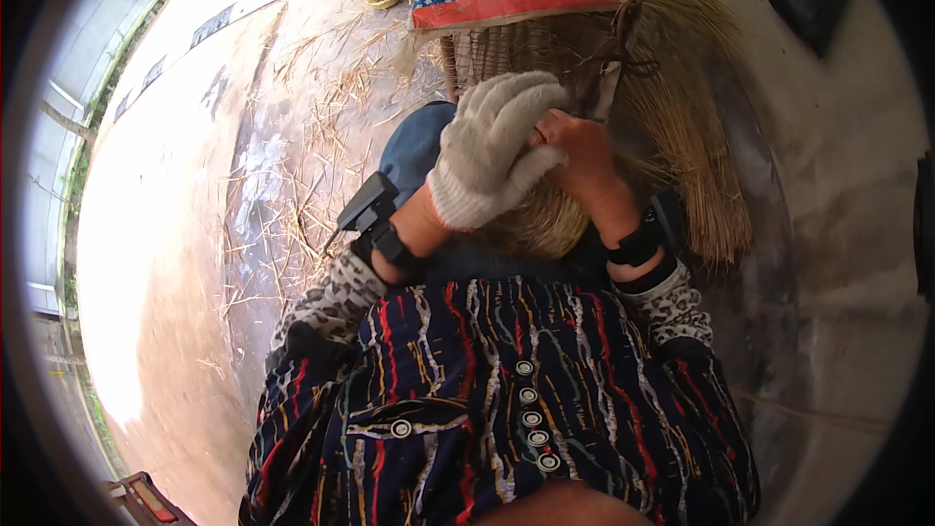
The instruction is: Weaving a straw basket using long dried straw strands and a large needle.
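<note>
Now, glove (pixel 458 197) on, left hand (pixel 499 131) loosely open; right hand (pixel 584 158) curled close, hold unclear; straw (pixel 716 185) at right looks unworked.

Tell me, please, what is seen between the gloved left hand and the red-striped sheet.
In the head view, a woven wicker piece shows between the gloved left hand and the red-striped sheet.

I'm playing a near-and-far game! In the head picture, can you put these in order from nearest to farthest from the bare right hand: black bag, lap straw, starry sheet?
From the bare right hand:
1. Lap straw, just below it.
2. Starry sheet, ahead, slightly left.
3. Black bag, far ahead, right.
</note>
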`<state>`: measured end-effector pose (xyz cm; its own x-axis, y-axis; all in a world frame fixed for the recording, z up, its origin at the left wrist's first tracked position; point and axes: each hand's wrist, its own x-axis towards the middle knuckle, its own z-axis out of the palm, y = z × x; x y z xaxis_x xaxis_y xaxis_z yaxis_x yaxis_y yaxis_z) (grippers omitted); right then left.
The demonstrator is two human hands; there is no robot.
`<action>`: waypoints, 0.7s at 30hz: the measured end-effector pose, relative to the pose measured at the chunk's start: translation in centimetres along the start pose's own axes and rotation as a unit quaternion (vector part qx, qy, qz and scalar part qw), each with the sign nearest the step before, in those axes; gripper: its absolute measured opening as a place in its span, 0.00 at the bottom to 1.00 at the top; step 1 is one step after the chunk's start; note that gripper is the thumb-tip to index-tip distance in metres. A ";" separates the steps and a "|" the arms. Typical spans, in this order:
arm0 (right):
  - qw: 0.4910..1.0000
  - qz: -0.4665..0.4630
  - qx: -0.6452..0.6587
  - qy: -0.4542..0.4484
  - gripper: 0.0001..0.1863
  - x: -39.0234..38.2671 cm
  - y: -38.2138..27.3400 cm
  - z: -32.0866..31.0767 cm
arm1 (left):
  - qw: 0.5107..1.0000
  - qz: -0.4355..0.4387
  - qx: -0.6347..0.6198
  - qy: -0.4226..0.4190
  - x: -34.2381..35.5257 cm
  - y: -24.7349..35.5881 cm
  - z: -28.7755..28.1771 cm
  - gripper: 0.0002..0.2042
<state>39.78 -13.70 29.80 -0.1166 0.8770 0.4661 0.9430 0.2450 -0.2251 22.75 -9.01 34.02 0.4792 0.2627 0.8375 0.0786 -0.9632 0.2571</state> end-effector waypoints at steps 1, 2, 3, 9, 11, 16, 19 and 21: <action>1.000 -0.003 0.001 -0.002 0.10 0.0 -0.1 0.1 | 1.000 -0.003 0.003 0.002 -0.3 -0.1 0.3 0.26; 1.000 -0.009 0.001 0.022 0.10 0.0 -0.2 0.2 | 0.997 -0.055 -0.046 0.002 -0.8 -0.3 0.5 0.24; 0.999 -0.010 0.000 0.047 0.10 -0.1 -0.3 0.2 | 0.990 -0.105 -0.097 0.001 -0.7 -0.2 0.5 0.23; 0.998 0.003 0.017 0.060 0.10 -0.1 0.4 0.3 | 0.840 -0.279 -0.444 0.143 -0.2 -2.8 -4.9 0.19; 0.999 0.006 0.012 0.053 0.10 -0.1 0.6 0.3 | 0.807 -0.323 -0.471 0.150 -1.5 -4.1 -7.4 0.18; 0.999 0.017 -0.004 0.033 0.11 0.0 0.2 0.1 | 0.919 -0.331 -0.213 0.019 -5.0 -3.8 -8.3 0.10; 0.999 0.000 0.000 0.039 0.11 0.2 -0.2 0.1 | 0.961 -0.259 -0.048 -0.087 -4.7 -1.6 -7.1 0.14; 0.999 -0.005 -0.013 0.043 0.11 0.3 -0.3 0.1 | 0.972 -0.152 0.099 -0.149 -4.9 -1.6 -5.8 0.17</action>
<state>39.39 -13.49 29.97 -0.1004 0.8359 0.5396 0.9498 0.2421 -0.1983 15.16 -8.44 32.29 0.6371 0.5363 0.5536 0.4081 -0.8440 0.3479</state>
